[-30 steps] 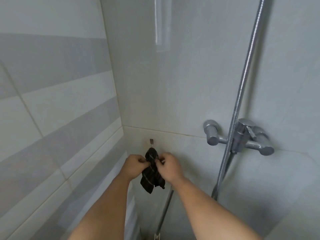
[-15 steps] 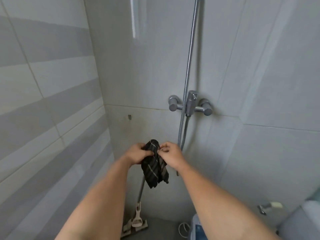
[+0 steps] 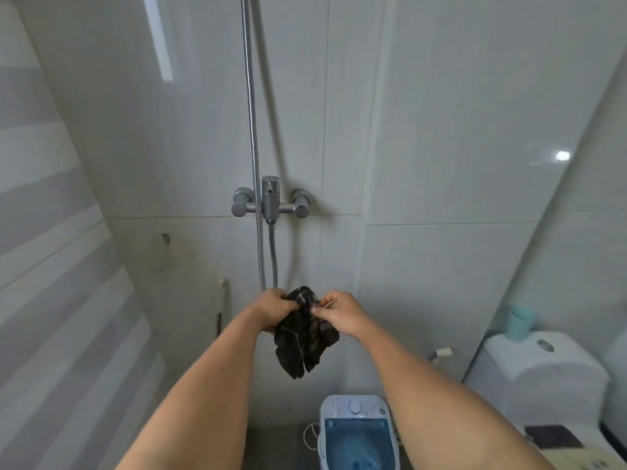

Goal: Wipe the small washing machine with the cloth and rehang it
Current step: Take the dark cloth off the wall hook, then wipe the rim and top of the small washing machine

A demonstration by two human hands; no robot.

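A dark striped cloth [image 3: 302, 337] hangs bunched between both hands in front of the tiled wall. My left hand [image 3: 274, 308] grips its top left edge and my right hand [image 3: 339, 315] pinches its top right edge. The small washing machine [image 3: 356, 432], white with a blue see-through lid, stands on the floor below the cloth. The small metal wall hook [image 3: 165, 237] sits bare on the wall, up and to the left of my hands.
A chrome shower mixer [image 3: 270, 201] with its hose [image 3: 252, 130] is on the wall above my hands. A mop handle [image 3: 222, 300] leans at the left. A white toilet tank [image 3: 539, 364] with a teal cup [image 3: 520, 322] stands at the right.
The cloth has come off the wall hook and travelled with both hands down and to the right. The view has swung right, bringing the washing machine and toilet into sight.
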